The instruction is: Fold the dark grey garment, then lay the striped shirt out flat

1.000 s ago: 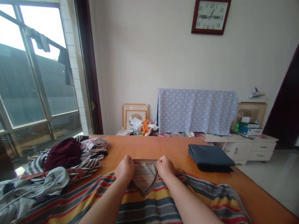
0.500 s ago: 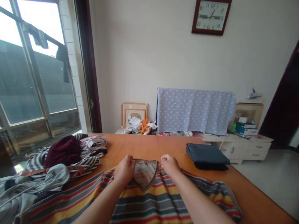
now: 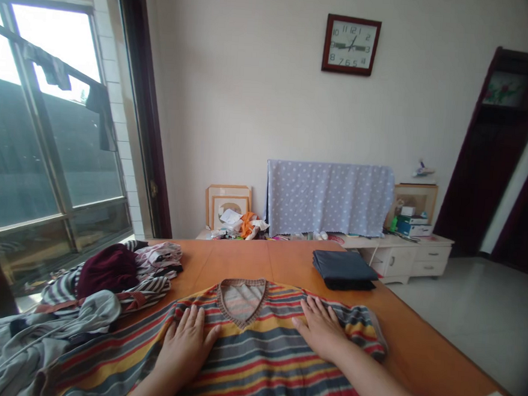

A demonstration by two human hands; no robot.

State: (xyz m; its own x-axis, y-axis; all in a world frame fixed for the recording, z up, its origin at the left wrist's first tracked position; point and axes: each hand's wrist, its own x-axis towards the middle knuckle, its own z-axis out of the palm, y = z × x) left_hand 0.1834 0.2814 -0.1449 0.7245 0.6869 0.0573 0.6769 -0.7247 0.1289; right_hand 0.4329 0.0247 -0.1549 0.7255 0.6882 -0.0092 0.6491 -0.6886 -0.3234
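Note:
A striped knit sweater (image 3: 253,354) in red, yellow, grey and navy lies spread on an orange wooden table (image 3: 237,257), its V-neck collar (image 3: 241,301) toward the far side. My left hand (image 3: 185,349) rests flat on the sweater's front, fingers spread, below the neck. My right hand (image 3: 320,328) presses flat on the sweater near the right shoulder. Neither hand grips anything. The sweater's lower part runs out of view beneath my arms.
A heap of clothes (image 3: 104,283), with maroon, striped and grey garments, lies at the left. A folded dark navy cloth (image 3: 343,270) sits on the table at the far right. Behind stands a white cabinet (image 3: 404,259) with a polka-dot cloth, frames and boxes.
Both hands have let go of the collar and now lie flat on the sweater, lower and wider apart. The sweater looks smoother, and the view has tilted up and shifted.

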